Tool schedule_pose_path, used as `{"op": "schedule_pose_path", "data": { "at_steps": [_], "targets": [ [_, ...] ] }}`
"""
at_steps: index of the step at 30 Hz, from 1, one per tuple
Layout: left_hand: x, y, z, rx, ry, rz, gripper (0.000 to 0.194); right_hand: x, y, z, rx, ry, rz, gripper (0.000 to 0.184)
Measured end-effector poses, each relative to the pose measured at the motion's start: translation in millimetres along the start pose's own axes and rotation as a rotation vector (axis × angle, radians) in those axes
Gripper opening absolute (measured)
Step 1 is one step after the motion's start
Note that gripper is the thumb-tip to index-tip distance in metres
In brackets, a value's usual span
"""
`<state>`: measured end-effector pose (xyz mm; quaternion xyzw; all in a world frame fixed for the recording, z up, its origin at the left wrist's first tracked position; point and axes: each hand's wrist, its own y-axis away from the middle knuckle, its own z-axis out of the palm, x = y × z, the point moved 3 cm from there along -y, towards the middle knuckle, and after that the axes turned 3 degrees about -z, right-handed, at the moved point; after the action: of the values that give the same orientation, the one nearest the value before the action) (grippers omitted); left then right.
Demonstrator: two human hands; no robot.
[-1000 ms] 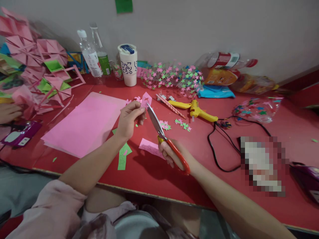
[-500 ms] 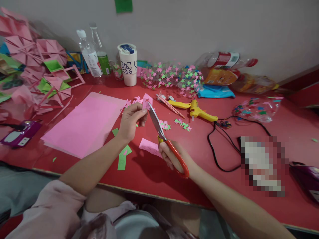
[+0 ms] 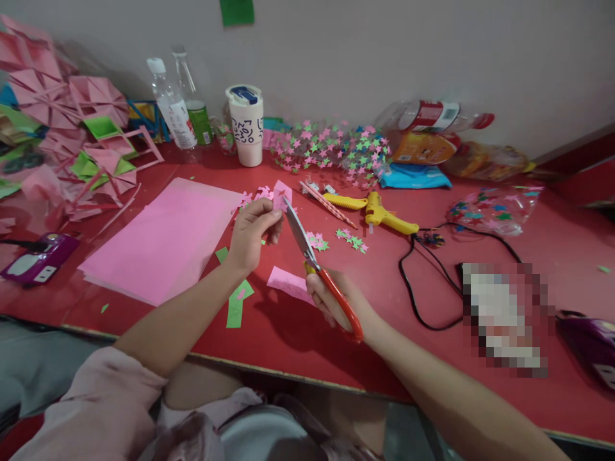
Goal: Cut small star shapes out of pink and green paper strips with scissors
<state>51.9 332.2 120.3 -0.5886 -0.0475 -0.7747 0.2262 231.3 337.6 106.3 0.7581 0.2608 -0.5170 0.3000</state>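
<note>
My left hand point(image 3: 252, 232) pinches a small pink paper piece point(image 3: 281, 193) above the red table point(image 3: 336, 346). My right hand point(image 3: 334, 299) grips red-handled scissors point(image 3: 314, 262); their blades point up and left, with the tips against the pink piece. Under the scissors a pink paper scrap point(image 3: 288, 282) lies on the table, and green paper strips point(image 3: 236, 301) lie below my left wrist. Small pink and green paper stars point(image 3: 336, 238) are scattered just beyond my hands.
A stack of pink sheets point(image 3: 166, 240) lies at left. A yellow glue gun point(image 3: 384, 219) with a black cord point(image 3: 418, 282), a white cup point(image 3: 246, 125), bottles point(image 3: 170, 105), a heap of stars point(image 3: 331, 147), folded paper shapes point(image 3: 62, 128) and a purple device point(image 3: 36, 259) surround them.
A person's hand at the far left edge has gone from view. My hands and the scissors have barely shifted, the pink piece sitting slightly lower against the blades.
</note>
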Motion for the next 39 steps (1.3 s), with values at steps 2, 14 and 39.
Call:
{"op": "schedule_pose_path", "data": {
  "at_steps": [2,14,39],
  "targets": [
    [0.2,-0.1,0.0,0.002,0.0,-0.006,0.019,0.1,-0.2,-0.5,0.007,0.009,-0.001,0.046],
    [3.9,-5.3,-6.5,0.073,0.102,-0.044,0.015,-3.0,-0.5,-1.0,0.017,0.049,0.036,0.039],
    [5.9,-8.6,-8.6,0.106,-0.015,0.023,0.018,2.4,-3.3,-5.0,-0.031,0.06,0.028,0.046]
  ]
}}
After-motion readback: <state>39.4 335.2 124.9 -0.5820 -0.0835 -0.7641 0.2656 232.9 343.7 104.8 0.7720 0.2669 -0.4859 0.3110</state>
